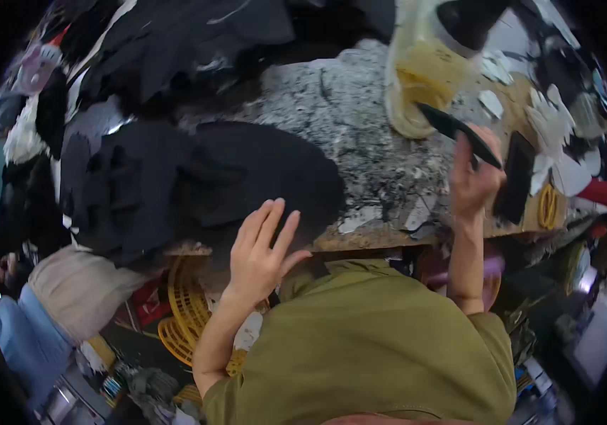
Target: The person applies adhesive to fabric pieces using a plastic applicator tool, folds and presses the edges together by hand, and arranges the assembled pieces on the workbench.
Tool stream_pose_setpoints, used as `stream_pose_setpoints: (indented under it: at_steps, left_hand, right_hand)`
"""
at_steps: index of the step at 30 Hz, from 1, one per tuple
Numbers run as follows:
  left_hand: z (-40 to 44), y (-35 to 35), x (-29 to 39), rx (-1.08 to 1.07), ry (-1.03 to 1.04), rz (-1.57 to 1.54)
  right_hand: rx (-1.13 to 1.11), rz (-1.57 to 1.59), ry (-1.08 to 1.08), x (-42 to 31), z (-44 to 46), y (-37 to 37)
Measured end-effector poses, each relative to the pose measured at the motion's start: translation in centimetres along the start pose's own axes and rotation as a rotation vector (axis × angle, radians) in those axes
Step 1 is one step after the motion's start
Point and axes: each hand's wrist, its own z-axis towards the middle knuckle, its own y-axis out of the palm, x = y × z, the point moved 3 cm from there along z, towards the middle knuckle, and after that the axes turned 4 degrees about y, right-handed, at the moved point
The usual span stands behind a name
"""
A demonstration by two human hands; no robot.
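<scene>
My left hand (257, 244) lies with its fingers outstretched on the near edge of a black rounded sheet (282, 163). More black pieces (140, 177) overlap to its left, some with cut-outs. My right hand (477, 177) is raised over the right side of the bench, its fingers closed around a dark, flat, elongated tool (449, 124); its exact kind is unclear. The tool's tip is by a cloudy plastic container (397, 92) with yellowish glue-like stuff inside. Whether the tip touches the container, I cannot tell.
The worktop (353, 99) is stained and speckled. Dark material (183, 42) is heaped at the back. On the right are a dark flat rectangular object (516, 177), white gloves (551, 117) and yellow-handled scissors (548, 205). Yellow baskets (186, 297) stand below; another person's blue clothing (20, 340) shows at left.
</scene>
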Motion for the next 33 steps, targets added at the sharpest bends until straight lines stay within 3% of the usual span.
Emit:
stream_pose_setpoints:
  at_steps: [4,6,7,9,10,13,16,24,27,29,32,33]
  left_hand:
    - [-0.7,-0.5,-1.2,0.045,0.079,-0.088]
    - [-1.1,-0.6,-3.9,0.154,0.102,-0.358]
    - [-1.0,-0.7,-4.3,0.226,0.094,-0.36]
    - [-1.0,-0.7,-2.8,0.294,0.089,-0.29]
    - [-0.7,0.3,-1.8,0.313,0.171,-0.147]
    - [-0.7,1.4,-1.0,0.169,0.095,-0.068]
    - [-1.2,-0.9,-1.5,0.166,0.054,0.091]
    - [-2.0,-12.2,-5.8,0.524,0.187,0.593]
    - [-5.2,-9.2,-8.8,0.24,0.058,0.531]
    - [-7.5,-6.4,-11.5,0.065,-0.116,0.288]
    - [-9.4,-6.1,-13.4,0.074,-0.211,0.336]
    - [-9.5,-7.2,-13.7,-0.07,-0.251,0.433]
  right_hand:
    - [0.002,0.082,0.343,1.1,-4.8,-1.1]
    - [0.145,0.333,0.573,0.5,-4.7,-0.6]
    - [0.139,0.341,0.568,0.9,-4.9,-0.5]
    - [0.218,0.839,0.709,3.4,-5.2,-0.2]
    - [0.198,0.968,0.709,2.1,-3.9,0.4]
    - [0.069,1.053,0.738,0.1,-2.7,2.1]
    - [0.043,1.037,0.675,-2.5,-1.9,3.8]
    - [0.023,1.159,0.618,-4.1,-0.8,5.1]
    - [0.039,1.123,0.638,-1.9,-1.7,4.9]
    - [0.014,1.082,0.693,-0.9,-2.4,4.8]
    - [0.007,1.055,0.699,-1.9,-2.2,5.2]
    - [0.004,1.053,0.698,-2.2,-2.0,5.2]
